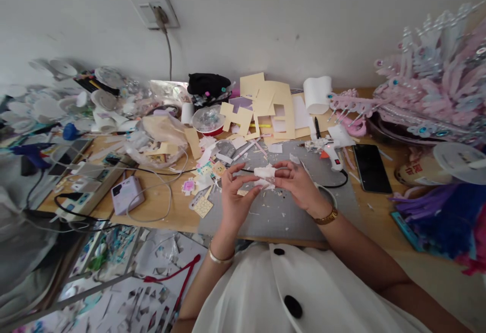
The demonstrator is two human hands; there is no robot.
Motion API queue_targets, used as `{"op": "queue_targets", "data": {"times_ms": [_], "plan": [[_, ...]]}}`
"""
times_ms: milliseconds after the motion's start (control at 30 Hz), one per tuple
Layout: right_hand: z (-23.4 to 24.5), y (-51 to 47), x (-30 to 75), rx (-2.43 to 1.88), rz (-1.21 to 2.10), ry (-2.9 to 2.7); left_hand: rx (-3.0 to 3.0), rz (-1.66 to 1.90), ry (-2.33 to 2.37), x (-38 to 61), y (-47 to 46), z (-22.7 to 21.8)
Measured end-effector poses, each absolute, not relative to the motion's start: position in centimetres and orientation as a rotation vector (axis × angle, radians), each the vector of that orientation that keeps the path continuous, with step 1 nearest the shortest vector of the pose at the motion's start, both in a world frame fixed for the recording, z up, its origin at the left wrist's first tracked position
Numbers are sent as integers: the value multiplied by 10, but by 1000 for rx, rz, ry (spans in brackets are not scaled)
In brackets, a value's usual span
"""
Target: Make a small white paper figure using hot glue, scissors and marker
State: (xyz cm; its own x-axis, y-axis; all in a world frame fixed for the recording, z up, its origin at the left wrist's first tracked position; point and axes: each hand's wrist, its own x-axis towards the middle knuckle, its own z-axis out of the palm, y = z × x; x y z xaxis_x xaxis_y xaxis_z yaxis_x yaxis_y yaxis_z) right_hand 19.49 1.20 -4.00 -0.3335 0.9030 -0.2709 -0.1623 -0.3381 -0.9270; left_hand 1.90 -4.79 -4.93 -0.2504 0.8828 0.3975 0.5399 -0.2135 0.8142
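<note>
Above the grey cutting mat [243, 216], a small white piece [265, 173], paper or foam by its look, is held between both hands. My left hand [237, 196] pinches its left side between thumb and fingers. On the right side, the fingertips of my right hand [298, 183] grip the same piece. Its exact shape is hard to make out. A white glue gun [334, 153] with a small red light lies to the right of my right hand. Paper scraps and a pink-and-white flower-like cutout [188, 186] lie left of my left hand.
Cream card sheets [284, 102] and a bowl of clear bits [208, 119] stand along the back. At right are a black phone [372, 167], a lidded cup [421, 171] and pink crowns [425, 85]. A power strip [93, 183] with cables and a lilac device [127, 195] sit left.
</note>
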Motion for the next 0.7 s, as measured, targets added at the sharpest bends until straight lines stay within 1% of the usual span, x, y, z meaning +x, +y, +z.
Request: {"op": "queue_targets", "data": {"times_ms": [467, 533, 633, 700], "plan": [[-34, 8, 199, -1113, 1764, -1062, 1679, 1389, 1753, 19, -40, -41], [-34, 7, 199, -1110, 1776, -1034, 1596, 1425, 1699, 16, -39, -39], [-36, 7, 199, -1108, 1801, -961, 1318, 1570, 1638, -6, -43, -38], [-38, 7, 200, -1098, 1820, -882, 1043, 1716, 1755, -37, -49, -39]]}}
